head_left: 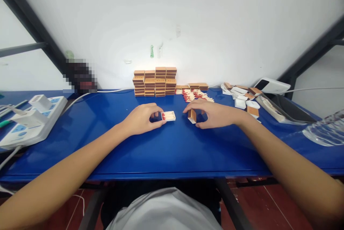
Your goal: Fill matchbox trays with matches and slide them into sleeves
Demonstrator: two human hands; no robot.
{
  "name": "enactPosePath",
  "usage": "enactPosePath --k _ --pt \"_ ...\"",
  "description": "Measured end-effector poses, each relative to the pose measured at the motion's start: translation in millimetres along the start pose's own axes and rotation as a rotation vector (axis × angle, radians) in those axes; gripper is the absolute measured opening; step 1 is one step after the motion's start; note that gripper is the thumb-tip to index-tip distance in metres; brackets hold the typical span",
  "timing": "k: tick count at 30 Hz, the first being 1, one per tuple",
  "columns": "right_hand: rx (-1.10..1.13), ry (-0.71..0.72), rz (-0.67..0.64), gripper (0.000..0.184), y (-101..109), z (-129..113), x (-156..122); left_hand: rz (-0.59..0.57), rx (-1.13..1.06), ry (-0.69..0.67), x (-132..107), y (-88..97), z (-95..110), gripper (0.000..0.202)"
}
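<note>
My left hand [142,118] has its thumb and fingers at the left end of a small white matchbox tray [169,116]. Red-tipped matches lie in this tray, heads toward my left hand. To the right, my right hand [212,114] curves around a brown matchbox sleeve [191,116], which is tilted between thumb and fingers. Tray and sleeve are apart, with blue tabletop between them. Behind them, a heap of loose matches [195,95] lies near the wall, and stacked matchboxes [155,83] stand to its left.
Several matchboxes [198,86] lie flat behind the matches. At right are loose trays and sleeves [240,95], a white device [272,85], a dark open case [287,109] and clear plastic [326,129]. A power strip [37,124] with plugs and cables sits at left on the blue table [161,154].
</note>
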State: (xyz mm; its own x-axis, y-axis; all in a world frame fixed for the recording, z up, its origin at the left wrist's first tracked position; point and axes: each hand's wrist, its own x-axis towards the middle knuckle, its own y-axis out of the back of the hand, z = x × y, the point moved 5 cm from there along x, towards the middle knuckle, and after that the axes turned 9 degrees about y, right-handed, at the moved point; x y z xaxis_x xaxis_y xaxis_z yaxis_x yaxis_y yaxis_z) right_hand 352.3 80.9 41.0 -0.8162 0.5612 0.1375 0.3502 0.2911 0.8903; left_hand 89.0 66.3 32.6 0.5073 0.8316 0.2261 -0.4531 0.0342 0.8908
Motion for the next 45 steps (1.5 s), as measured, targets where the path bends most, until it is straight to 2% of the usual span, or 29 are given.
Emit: enactPosePath --k 3,6,9,12,16,22,26,29,32,36,39,45 --pt "-0.014 -0.066 -0.005 0.044 0.2 2.8 0.8 0.000 -0.011 0.001 -0.2 -0.1 0.5 0.032" --pt "-0.017 -0.147 0.024 0.054 0.8 9.1 1.5 0.003 -0.014 -0.001 -0.1 -0.1 0.8 0.032" --pt "-0.038 -0.167 0.030 0.061 2.9 13.4 -2.2 -0.004 -0.008 -0.005 0.1 -0.8 1.2 0.032" --pt "-0.014 -0.172 -0.018 0.068 6.0 16.8 -11.0 -0.020 -0.008 -0.013 0.3 -1.7 2.3 0.032" --pt "0.035 -0.186 -0.088 0.066 9.6 23.5 -19.3 -0.035 -0.016 -0.003 0.2 -2.5 2.6 0.031" --pt "-0.084 -0.306 0.016 0.059 19.6 38.3 -20.3 -0.034 -0.007 -0.019 -0.7 -2.7 3.8 0.032" --pt "-0.054 -0.336 -0.043 0.057 22.2 40.6 -30.7 -0.029 -0.003 -0.026 -0.9 -1.9 4.6 0.033" --pt "-0.046 -0.347 -0.100 0.063 21.9 40.1 -36.2 -0.025 -0.007 -0.026 -1.3 -1.9 5.2 0.032" --pt "-0.016 -0.324 -0.080 0.052 17.8 32.5 -28.4 -0.022 -0.026 -0.028 -1.4 -3.1 5.9 0.032" --pt "0.006 -0.191 0.025 0.047 8.5 6.9 -5.1 -0.005 -0.062 -0.030 -1.4 -3.7 7.2 0.031" --pt "-0.017 -0.126 0.050 0.041 0.5 -9.6 6.4 0.007 -0.087 -0.040 -1.7 -2.6 8.4 0.031" --pt "-0.026 -0.057 0.097 0.038 -3.5 -15.3 9.5 0.007 -0.076 -0.060 -1.8 -2.2 9.3 0.030"
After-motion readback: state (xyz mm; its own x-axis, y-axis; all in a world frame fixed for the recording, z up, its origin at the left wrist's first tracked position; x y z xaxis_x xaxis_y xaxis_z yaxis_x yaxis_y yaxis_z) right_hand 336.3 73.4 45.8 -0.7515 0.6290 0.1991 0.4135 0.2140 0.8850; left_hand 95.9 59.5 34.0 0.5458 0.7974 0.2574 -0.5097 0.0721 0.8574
